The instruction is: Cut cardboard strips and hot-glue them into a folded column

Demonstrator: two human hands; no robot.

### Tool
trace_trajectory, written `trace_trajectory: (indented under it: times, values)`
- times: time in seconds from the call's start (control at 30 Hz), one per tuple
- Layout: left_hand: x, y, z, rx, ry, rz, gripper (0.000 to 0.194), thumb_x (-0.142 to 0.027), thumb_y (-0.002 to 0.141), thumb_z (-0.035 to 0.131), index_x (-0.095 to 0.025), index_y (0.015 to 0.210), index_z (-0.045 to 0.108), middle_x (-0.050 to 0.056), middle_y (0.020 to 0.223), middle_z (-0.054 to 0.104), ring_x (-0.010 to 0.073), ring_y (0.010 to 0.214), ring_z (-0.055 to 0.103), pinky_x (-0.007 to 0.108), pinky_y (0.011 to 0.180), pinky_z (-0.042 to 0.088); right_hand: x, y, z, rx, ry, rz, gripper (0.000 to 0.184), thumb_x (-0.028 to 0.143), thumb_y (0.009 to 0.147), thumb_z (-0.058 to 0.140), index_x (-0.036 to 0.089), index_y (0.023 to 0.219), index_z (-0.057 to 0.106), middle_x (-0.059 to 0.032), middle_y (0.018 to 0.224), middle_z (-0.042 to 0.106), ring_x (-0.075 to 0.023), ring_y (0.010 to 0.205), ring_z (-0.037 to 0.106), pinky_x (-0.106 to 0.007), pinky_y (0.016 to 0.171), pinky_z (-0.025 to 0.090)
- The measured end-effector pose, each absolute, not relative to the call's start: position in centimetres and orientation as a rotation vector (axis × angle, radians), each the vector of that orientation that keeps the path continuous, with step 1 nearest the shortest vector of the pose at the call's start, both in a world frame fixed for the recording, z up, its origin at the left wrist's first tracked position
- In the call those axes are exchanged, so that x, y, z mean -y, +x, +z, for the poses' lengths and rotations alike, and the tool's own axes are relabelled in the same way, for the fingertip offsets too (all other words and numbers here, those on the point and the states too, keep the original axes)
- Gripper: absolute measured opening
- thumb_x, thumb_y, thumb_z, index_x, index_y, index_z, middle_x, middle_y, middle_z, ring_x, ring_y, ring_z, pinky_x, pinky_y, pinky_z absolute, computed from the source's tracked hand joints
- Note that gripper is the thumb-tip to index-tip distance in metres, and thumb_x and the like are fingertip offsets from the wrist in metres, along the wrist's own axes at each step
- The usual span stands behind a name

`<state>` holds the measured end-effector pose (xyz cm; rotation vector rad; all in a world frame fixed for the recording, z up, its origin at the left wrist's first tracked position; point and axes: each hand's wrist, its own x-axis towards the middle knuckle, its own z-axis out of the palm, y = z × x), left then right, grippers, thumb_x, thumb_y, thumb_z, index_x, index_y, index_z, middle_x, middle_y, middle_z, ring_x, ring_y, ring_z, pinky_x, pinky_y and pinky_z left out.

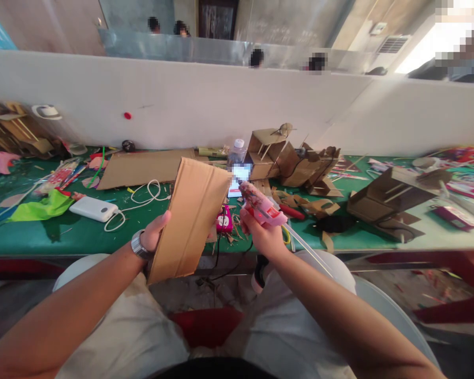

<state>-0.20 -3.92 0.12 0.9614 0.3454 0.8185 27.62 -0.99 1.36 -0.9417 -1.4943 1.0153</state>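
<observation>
My left hand [155, 231] grips a folded piece of cardboard [191, 221] from its left side, thumb on the near face; most of its fingers are hidden behind the board. The cardboard is tilted and held above the front edge of the green table. In my right hand [265, 234] is a pink glue gun [263, 205], its nozzle pointing left toward the upper right edge of the cardboard. A long clear glue stick [306, 250] sticks out of the gun's rear. Behind the nozzle lies a lit phone [239, 181].
Cardboard models [260, 152] stand at the back, and another [391, 200] lies to the right. A white power bank [95, 209] with a cable, a flat cardboard sheet [142, 167], a pink power socket [224, 220] and a bottle [237, 152] are on the green table [31, 239]. A white partition [201, 105] rises behind.
</observation>
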Motion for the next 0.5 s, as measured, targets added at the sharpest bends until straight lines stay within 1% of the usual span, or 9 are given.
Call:
trace_trajectory:
  times: [0.07, 0.13, 0.33, 0.5]
  values:
    - [3.92, -0.19, 0.12, -0.350, 0.967, 0.808, 0.097, -0.079, 0.087, 0.049, -0.009, 0.154, 0.047, 0.021, 0.145, 0.064, 0.0489, 0.137, 0.055, 0.058, 0.109, 0.043, 0.97, 27.71, 1.31, 1.511, -0.945, 1.009, 0.027, 0.052, 0.095, 0.066, 0.027, 0.091, 0.057, 0.0031, 0.061, 0.051, -0.0160, 0.050, 0.048, -0.033, 0.043, 0.040]
    - [3.89, -0.20, 0.11, -0.349, 0.971, 0.803, 0.097, -0.079, 0.088, 0.049, -0.009, 0.155, 0.046, 0.022, 0.146, 0.064, 0.0484, 0.137, 0.056, 0.058, 0.109, 0.043, 0.98, 27.77, 1.32, 1.523, -0.950, 0.998, 0.028, 0.052, 0.096, 0.065, 0.027, 0.086, 0.056, 0.0025, 0.060, 0.051, -0.0161, 0.049, 0.048, -0.034, 0.042, 0.040]
    - [3.77, -0.20, 0.11, -0.305, 0.973, 0.795, 0.094, -0.079, 0.087, 0.053, -0.010, 0.152, 0.052, 0.020, 0.145, 0.065, 0.0453, 0.135, 0.058, 0.054, 0.106, 0.047, 1.03, 27.77, 1.51, 1.524, -0.966, 0.989, 0.028, 0.053, 0.095, 0.065, 0.027, 0.088, 0.058, 0.0019, 0.060, 0.051, -0.0169, 0.049, 0.049, -0.035, 0.042, 0.042]
    - [3.91, -0.16, 0.24, -0.336, 1.003, 0.779, 0.093, -0.078, 0.088, 0.052, -0.011, 0.152, 0.052, 0.018, 0.143, 0.067, 0.0454, 0.136, 0.057, 0.053, 0.109, 0.044, 0.71, 27.85, 1.12, 1.540, -0.949, 0.961, 0.028, 0.052, 0.096, 0.065, 0.027, 0.086, 0.056, 0.0021, 0.060, 0.049, -0.0171, 0.048, 0.050, -0.035, 0.041, 0.042]
